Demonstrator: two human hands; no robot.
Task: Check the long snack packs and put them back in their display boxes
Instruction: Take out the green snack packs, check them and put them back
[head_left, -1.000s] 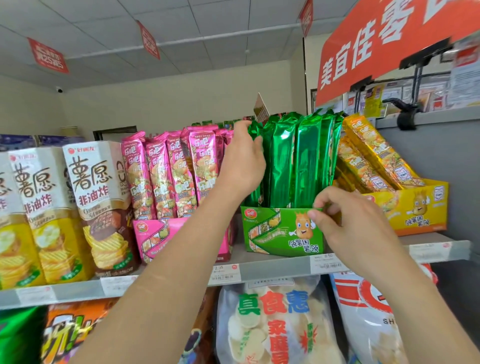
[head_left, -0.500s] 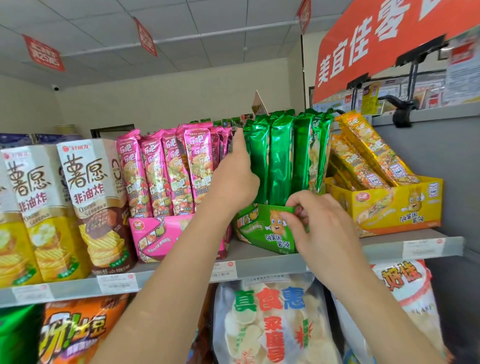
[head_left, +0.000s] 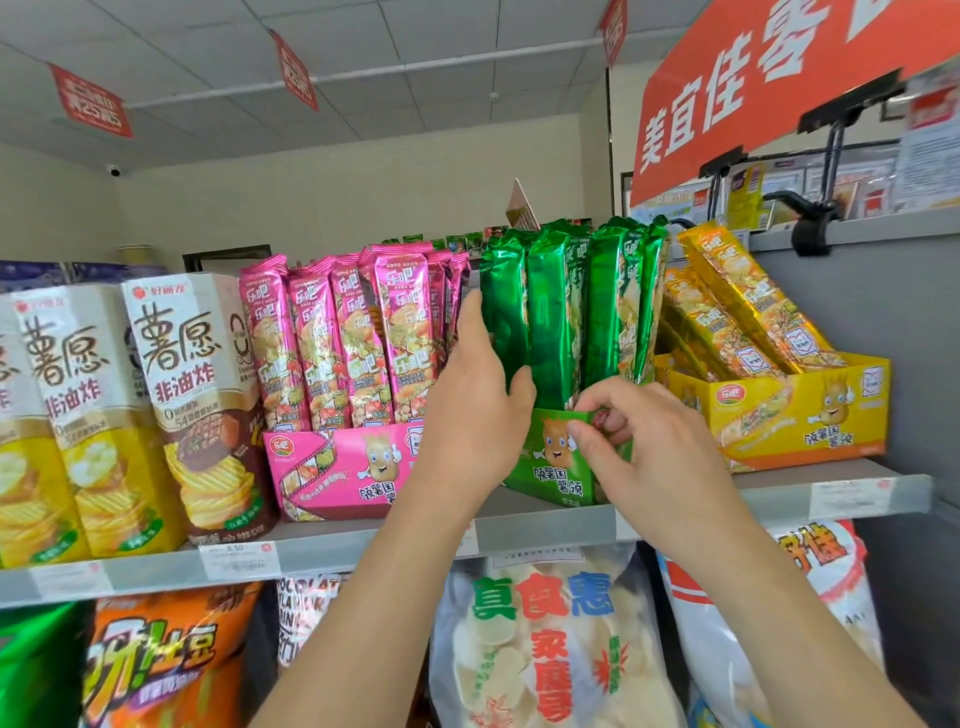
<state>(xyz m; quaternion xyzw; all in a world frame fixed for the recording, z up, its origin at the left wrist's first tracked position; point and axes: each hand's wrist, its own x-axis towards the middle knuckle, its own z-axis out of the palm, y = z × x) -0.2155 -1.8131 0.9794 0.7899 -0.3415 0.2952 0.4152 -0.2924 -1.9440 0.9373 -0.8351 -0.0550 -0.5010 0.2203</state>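
Upright green packs (head_left: 556, 317) sit directly ahead; left hand (head_left: 475, 410) clasps their flank, right hand (head_left: 652, 452) pinches green box (head_left: 558, 470) rim.

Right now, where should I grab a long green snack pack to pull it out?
Probably pinch its top half, from the front. The green snack pack stands upright, its bottom inside the green display box, neighbours close on both sides, so only the top is free.
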